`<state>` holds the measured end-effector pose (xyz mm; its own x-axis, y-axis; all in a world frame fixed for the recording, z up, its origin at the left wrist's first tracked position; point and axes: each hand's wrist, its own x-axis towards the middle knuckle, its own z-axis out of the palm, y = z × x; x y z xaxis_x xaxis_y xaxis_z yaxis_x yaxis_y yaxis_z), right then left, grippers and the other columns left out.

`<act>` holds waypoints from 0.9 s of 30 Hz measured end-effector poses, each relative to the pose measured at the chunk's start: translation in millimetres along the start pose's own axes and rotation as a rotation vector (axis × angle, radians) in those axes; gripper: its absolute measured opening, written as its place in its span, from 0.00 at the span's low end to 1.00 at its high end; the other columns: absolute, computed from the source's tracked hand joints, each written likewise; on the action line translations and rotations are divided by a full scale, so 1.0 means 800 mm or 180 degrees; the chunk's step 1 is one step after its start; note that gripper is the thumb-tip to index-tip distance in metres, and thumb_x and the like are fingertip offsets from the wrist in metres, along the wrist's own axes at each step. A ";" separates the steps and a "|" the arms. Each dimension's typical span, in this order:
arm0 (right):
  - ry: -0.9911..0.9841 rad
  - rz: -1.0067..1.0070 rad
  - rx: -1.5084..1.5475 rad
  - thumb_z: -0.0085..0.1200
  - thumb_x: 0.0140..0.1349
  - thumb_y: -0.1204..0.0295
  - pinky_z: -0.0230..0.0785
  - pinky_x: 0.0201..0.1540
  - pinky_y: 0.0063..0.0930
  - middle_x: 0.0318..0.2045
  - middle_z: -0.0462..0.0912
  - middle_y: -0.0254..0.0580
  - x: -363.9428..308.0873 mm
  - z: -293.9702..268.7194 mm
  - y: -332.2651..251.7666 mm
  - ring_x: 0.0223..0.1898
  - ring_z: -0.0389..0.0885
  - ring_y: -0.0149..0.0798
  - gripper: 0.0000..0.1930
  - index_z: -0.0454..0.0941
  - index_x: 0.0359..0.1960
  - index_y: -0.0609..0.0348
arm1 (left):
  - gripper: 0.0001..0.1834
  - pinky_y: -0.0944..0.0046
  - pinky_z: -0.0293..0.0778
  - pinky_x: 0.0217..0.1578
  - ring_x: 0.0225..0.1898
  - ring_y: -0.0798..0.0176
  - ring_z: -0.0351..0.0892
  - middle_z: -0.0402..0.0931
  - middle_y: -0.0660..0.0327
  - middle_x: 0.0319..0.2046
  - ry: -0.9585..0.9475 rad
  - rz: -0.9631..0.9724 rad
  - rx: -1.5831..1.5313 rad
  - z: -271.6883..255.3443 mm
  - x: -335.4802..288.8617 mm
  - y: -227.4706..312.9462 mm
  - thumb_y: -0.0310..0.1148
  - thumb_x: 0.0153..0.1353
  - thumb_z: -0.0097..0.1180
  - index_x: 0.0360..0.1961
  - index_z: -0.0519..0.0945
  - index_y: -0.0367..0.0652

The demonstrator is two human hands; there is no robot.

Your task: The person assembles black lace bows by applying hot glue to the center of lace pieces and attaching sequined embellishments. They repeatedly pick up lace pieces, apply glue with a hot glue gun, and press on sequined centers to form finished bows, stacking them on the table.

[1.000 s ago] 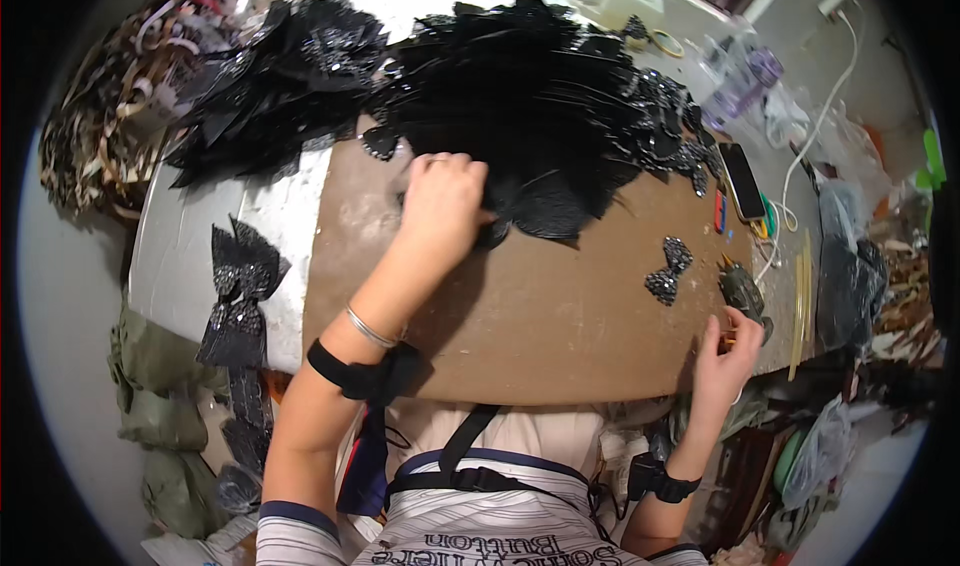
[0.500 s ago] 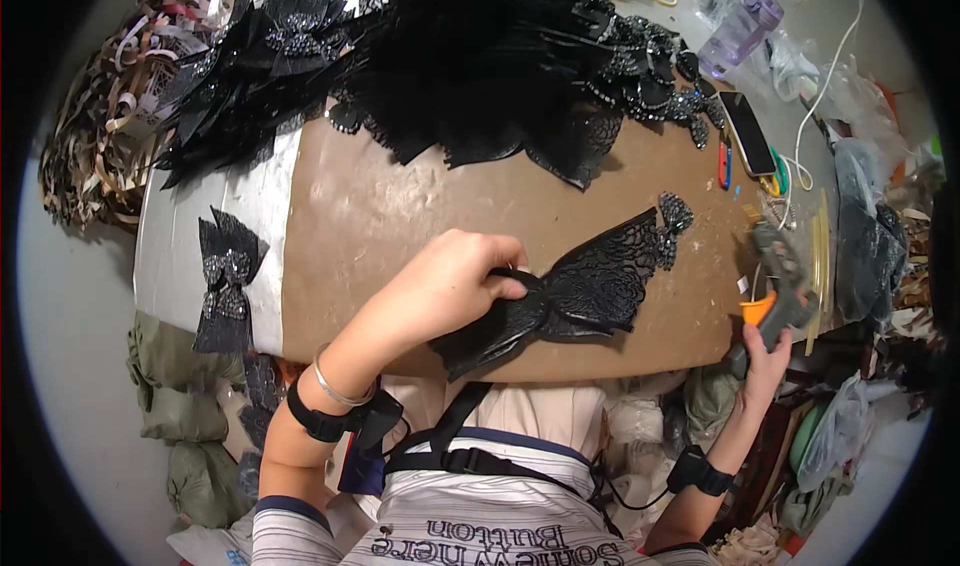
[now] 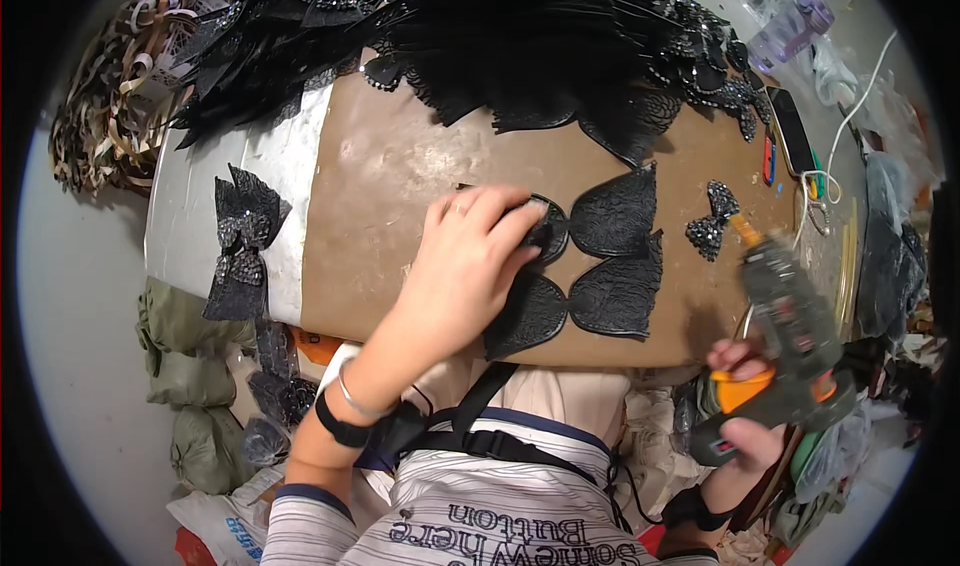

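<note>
Left hand (image 3: 465, 266) is pressing flat, fingers spread, on two black lace bow pieces (image 3: 600, 271) lying on the brown counter (image 3: 390, 181) (near its front edge). Right hand (image 3: 745, 421) is gripping a glue gun (image 3: 790, 331), fingers clamped round its handle, nozzle pointing toward a small sequinned bow (image 3: 712, 221). Pile of black bows (image 3: 520, 46) is lying along the far side.

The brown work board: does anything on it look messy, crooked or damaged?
Nothing looks damaged. The brown board has pale smears and specks on its surface. The two black lace bow pieces under the left hand lie stacked, slightly askew. The right hand holds a glue gun, nozzle near a small sequin bow.
</note>
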<state>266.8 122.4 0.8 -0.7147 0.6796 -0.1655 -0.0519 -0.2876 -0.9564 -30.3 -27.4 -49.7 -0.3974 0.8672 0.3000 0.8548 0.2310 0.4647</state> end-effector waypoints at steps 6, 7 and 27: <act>-0.0436 0.0881 -0.0587 0.63 0.47 0.79 0.67 0.60 0.48 0.48 0.79 0.53 0.014 0.059 0.013 0.52 0.79 0.51 0.33 0.68 0.59 0.69 | 0.20 0.50 0.66 0.60 0.62 0.45 0.71 0.76 0.55 0.55 0.0297 -0.0533 -0.0491 0.023 -0.057 -0.005 0.27 0.54 0.66 0.49 0.81 0.42; -0.0538 0.0649 -0.0641 0.61 0.52 0.82 0.71 0.57 0.45 0.46 0.80 0.50 0.023 0.063 0.020 0.50 0.81 0.46 0.27 0.70 0.56 0.68 | 0.18 0.49 0.67 0.60 0.62 0.43 0.70 0.76 0.54 0.55 0.0371 -0.0528 -0.0570 0.026 -0.059 -0.006 0.27 0.53 0.67 0.47 0.82 0.42; 0.0416 0.1313 -0.1570 0.64 0.54 0.77 0.71 0.36 0.24 0.30 0.80 0.34 0.044 0.092 0.012 0.31 0.78 0.28 0.12 0.78 0.40 0.63 | 0.19 0.48 0.66 0.60 0.63 0.43 0.69 0.75 0.54 0.55 0.0233 -0.0654 -0.0728 0.026 -0.064 -0.012 0.26 0.52 0.67 0.48 0.83 0.45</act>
<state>190.0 93.5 3.3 -0.5152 0.6651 -0.5405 0.5566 -0.2199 -0.8012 -10.9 -65.0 -86.6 -0.5841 0.7766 0.2358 0.6602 0.2856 0.6946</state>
